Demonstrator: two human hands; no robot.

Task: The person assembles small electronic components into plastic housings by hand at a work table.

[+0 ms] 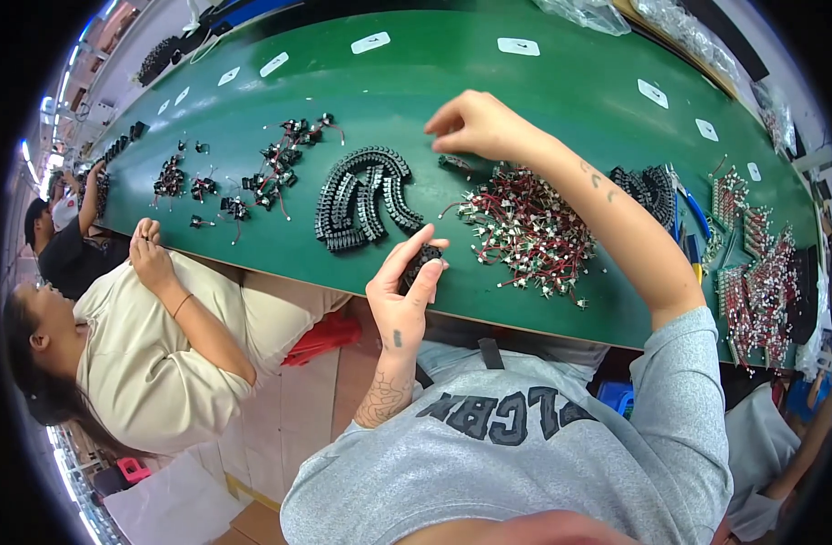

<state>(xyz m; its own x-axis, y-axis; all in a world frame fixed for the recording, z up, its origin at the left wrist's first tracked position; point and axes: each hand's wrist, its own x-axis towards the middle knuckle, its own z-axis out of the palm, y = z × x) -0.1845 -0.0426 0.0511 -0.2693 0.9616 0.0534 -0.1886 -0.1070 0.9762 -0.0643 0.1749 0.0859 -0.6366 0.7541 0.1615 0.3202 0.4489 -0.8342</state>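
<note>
In my left hand, close to the table's near edge, is a small black ribbed part, pinched between thumb and fingers. My right hand hovers over the middle of the table with bent fingers apart from the thumb and nothing visible between them. Just below it lies a small black part with red wires. Curved rows of black ribbed parts are laid side by side beyond my left hand. Right of them, under my right forearm, spreads a pile of red wires with white connectors.
Clusters of black wired parts lie to the left on the green table. At right are more black rows, blue-handled pliers and bundled red wires. A co-worker in a beige shirt sits at my left.
</note>
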